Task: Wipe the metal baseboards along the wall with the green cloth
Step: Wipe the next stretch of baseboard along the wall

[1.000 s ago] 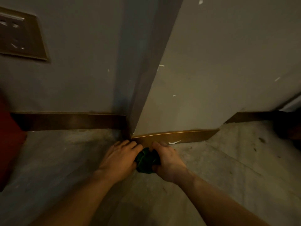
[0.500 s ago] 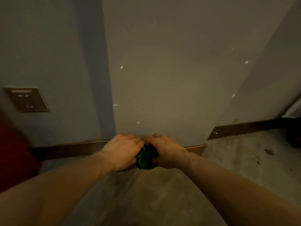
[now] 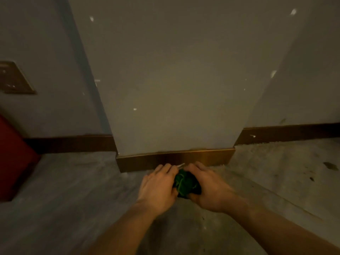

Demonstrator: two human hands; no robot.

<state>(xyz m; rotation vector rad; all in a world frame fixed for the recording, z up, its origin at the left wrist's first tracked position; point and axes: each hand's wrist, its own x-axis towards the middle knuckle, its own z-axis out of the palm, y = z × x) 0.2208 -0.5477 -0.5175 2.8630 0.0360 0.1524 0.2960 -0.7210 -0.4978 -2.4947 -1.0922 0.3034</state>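
A bunched green cloth (image 3: 185, 184) sits between both hands, low over the grey floor. My left hand (image 3: 158, 186) grips its left side and my right hand (image 3: 209, 188) cups its right side. Just beyond the fingertips runs a brass-coloured metal baseboard (image 3: 202, 156) along the foot of a projecting wall column. A darker baseboard (image 3: 73, 143) continues on the recessed wall to the left, and another baseboard (image 3: 287, 133) on the right. The cloth is slightly in front of the column's baseboard; I cannot tell whether it touches it.
A red object (image 3: 12, 159) stands on the floor at the far left. A brass socket plate (image 3: 14, 78) is set in the left wall. The concrete floor (image 3: 276, 172) has dark spots at the right.
The hands and cloth have drawn back a little from the baseboard, which was hidden behind them and now shows in full. The view has shifted to face the column squarely.
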